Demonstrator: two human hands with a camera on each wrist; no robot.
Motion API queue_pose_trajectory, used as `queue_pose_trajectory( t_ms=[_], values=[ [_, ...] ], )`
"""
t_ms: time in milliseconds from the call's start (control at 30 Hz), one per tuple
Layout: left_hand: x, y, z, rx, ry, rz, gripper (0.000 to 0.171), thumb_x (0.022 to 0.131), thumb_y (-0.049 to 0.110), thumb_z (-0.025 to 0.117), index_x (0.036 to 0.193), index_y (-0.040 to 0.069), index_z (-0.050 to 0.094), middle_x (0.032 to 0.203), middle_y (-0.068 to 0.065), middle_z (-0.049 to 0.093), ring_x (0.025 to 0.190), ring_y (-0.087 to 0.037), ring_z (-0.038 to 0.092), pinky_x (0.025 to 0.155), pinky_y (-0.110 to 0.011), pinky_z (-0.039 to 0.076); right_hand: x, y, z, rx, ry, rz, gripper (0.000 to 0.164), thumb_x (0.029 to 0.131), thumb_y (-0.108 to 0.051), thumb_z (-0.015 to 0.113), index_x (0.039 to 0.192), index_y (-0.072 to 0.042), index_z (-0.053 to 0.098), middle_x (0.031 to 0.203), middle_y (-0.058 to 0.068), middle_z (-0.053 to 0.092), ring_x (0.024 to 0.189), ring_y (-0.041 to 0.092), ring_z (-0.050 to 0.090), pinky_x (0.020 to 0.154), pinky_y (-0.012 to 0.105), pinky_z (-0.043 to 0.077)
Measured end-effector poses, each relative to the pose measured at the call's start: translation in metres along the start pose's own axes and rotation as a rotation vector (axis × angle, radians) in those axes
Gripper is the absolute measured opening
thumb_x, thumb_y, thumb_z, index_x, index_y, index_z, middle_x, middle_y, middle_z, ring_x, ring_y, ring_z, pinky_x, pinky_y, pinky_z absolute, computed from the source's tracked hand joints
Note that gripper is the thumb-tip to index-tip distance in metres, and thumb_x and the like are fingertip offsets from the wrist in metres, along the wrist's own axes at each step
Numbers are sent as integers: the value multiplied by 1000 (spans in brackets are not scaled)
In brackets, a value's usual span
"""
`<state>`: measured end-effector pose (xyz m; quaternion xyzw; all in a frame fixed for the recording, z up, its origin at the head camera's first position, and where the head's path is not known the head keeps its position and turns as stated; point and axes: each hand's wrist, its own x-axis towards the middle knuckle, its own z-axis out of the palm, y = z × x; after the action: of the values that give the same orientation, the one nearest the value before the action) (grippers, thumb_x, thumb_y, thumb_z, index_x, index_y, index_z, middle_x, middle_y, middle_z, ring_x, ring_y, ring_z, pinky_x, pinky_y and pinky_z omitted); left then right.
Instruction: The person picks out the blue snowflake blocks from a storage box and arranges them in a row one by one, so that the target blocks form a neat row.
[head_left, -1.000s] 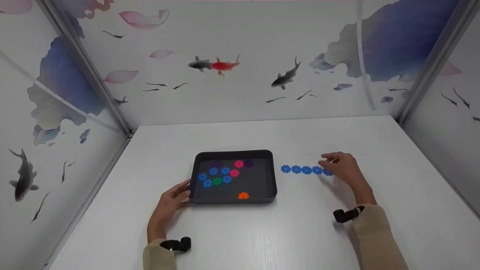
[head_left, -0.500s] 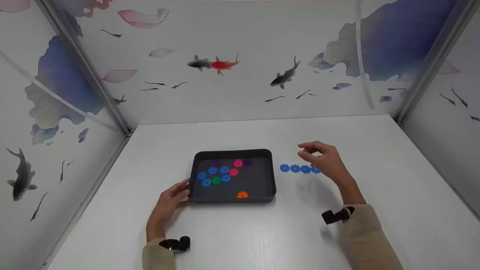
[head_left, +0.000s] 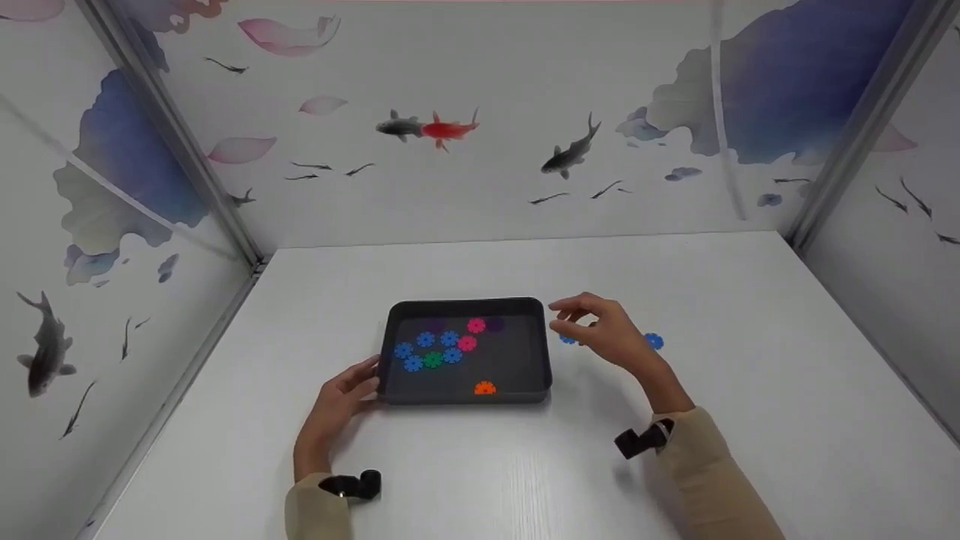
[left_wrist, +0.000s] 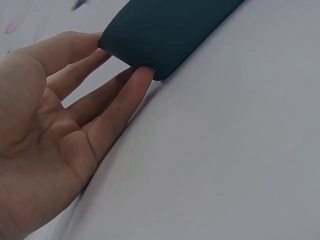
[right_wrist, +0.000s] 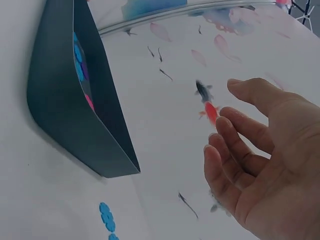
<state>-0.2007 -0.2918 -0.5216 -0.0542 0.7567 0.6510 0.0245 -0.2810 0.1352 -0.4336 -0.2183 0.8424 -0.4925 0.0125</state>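
A dark grey rectangular tray (head_left: 465,399) holds flower-shaped plastic discs: several blue discs (head_left: 426,340), a green disc (head_left: 433,360), two pink discs (head_left: 466,343), an orange disc (head_left: 485,388) and dim purple discs (head_left: 495,325). My left hand (head_left: 337,405) touches the tray's left side; in the left wrist view its fingertips rest at the tray's corner (left_wrist: 150,40), fingers extended. My right hand (head_left: 606,330) hovers just right of the tray, over a row of blue discs, its fingers loosely bent with nothing between them. It hides the row's middle; an end disc (head_left: 654,341) shows.
The white table (head_left: 465,472) is bounded at the back by a panel (head_left: 495,202) printed with fish and petals, with similar panels at both sides. Black wrist cameras (head_left: 641,441) sit at both cuffs.
My right hand has moved left along the blue row from its right end to beside the tray, uncovering the right-end disc. The left hand and the tray have stayed in place.
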Motion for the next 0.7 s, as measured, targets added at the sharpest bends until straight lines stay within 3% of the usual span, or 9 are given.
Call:
queue_pose_trajectory(
  t_ms=[167,333,700],
  values=[
    [1,-1,0,-7,-3,-4,47,100,15,61,146,14,52,150,-18,51,131,-31,55,97,-39,58,5,-6,19,24,-84,-26,38,92,-33,73,126,-19,69,116,10,66,105,22,60,84,32,54],
    [3,0,0,-7,4,9,47,100,14,61,146,14,53,148,-18,52,127,-30,58,95,-39,59,15,-12,39,32,-92,-46,36,92,-32,74,124,-18,70,110,6,66,98,19,57,82,31,49],
    [3,-3,-1,5,16,3,47,99,16,63,145,15,54,148,-17,53,126,-29,58,94,-38,60,37,-22,79,80,-153,-22,41,91,-35,73,128,-16,67,124,12,65,108,20,63,89,31,58]
  ],
)
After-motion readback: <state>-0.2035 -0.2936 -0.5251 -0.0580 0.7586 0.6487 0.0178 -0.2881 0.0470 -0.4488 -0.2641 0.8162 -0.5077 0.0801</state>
